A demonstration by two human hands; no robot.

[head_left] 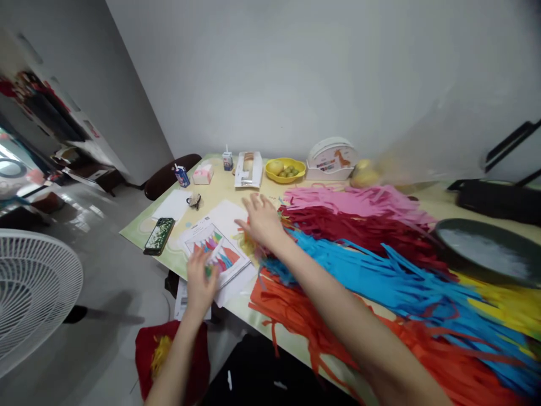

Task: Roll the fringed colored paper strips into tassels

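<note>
My left hand (201, 282) is over the lower left part of a printed sheet (224, 265) with a picture of coloured tassels, its thumb apart from its fingers. Whether it presses on the sheet I cannot tell. My right hand (264, 223) is stretched out above the table, palm down and fingers spread, at the left ends of the tassel strips. Plain white paper (230, 214) lies behind the printed sheet. Beside my right forearm run fringed strips in pink (338, 198), dark red (338, 225), blue (359, 270) and orange (291, 304).
A phone (159, 237) lies at the table's left edge. Along the back are drink cartons (227, 160), a tissue pack (203, 173), a yellow fruit bowl (284, 179) and a white holder (331, 169). At right sits a dark round container (486, 251); a fan (34, 293) stands left.
</note>
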